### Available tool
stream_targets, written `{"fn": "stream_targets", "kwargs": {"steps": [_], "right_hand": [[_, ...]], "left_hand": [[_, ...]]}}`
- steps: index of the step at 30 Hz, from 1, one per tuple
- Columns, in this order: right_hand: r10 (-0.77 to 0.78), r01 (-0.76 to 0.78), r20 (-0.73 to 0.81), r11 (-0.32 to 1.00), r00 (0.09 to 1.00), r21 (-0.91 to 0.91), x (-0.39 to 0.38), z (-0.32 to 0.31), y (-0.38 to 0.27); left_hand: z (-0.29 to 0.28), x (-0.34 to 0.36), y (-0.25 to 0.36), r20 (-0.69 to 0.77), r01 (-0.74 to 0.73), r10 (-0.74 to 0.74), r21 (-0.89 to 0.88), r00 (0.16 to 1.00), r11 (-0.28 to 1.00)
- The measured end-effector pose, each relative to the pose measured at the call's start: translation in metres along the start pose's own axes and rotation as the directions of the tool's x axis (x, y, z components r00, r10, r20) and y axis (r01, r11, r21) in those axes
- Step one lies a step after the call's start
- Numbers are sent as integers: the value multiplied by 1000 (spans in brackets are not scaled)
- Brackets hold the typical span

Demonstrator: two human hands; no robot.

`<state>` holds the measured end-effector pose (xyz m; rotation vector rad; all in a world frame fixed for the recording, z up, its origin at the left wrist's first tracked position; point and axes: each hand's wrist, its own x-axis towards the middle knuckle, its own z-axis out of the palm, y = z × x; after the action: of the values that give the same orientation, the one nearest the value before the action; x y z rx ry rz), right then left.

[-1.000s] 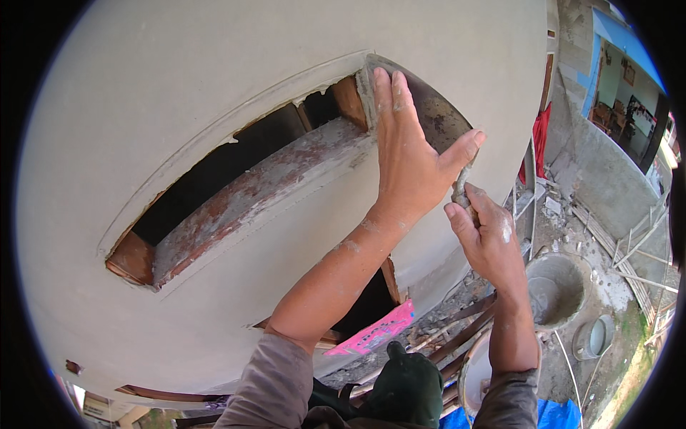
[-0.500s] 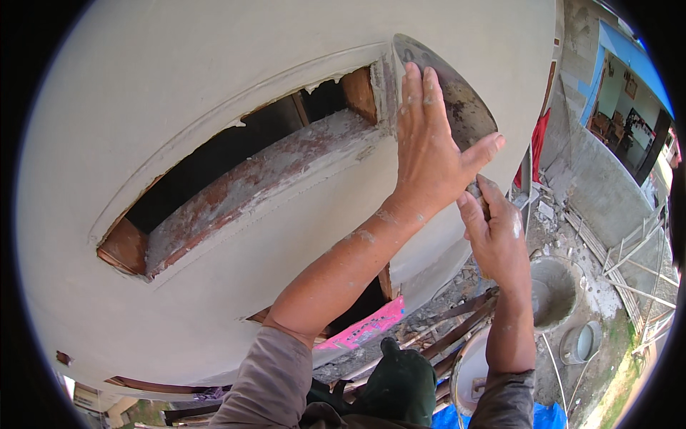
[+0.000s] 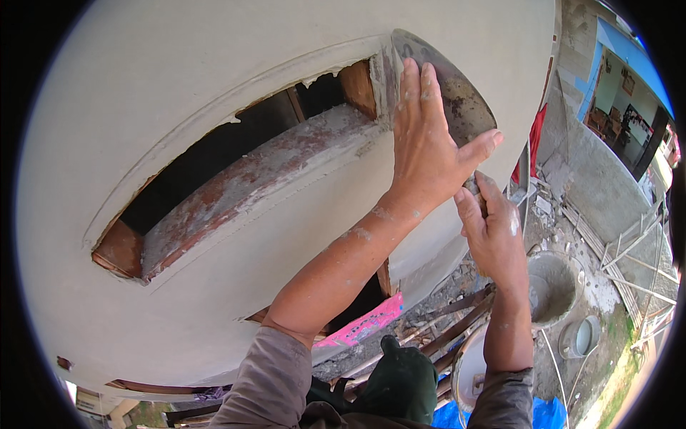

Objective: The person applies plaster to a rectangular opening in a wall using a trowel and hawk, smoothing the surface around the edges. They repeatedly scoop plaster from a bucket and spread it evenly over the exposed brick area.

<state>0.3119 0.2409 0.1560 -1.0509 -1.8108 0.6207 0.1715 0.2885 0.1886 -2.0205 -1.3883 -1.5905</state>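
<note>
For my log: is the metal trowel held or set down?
Held: right hand grips its handle, left hand lies against its blade.

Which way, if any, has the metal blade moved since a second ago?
Yes: slightly right, the metal blade now sitting farther from the wall opening.

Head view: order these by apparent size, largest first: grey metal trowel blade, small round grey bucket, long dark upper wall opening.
1. Long dark upper wall opening
2. Grey metal trowel blade
3. Small round grey bucket
</note>
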Motion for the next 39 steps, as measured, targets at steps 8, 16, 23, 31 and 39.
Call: {"fn": "stream_targets", "kwargs": {"steps": [8,16,23,31,39], "right_hand": [[-43,43,-9,997,999,-58,-7,-13,-1],[-14,13,-17,999,1000,-52,-1,-13,-4],[-12,11,-16,999,1000,-46,3,-12,-7],[-62,59,-17,991,998,-119,1,-16,-7],[-35,37,16,990,999,-136,-4,-16,-4]], "left_hand": [[4,-8,10,-2,49,-49,-89,999,995],[5,2,8,-20,46,-50,-149,999,988],[3,2,5,-18,58,-61,-110,998,992],[8,-2,3,-31,58,-63,-154,998,986],[10,-12,3,-17,95,-100,-165,995,982]]}}
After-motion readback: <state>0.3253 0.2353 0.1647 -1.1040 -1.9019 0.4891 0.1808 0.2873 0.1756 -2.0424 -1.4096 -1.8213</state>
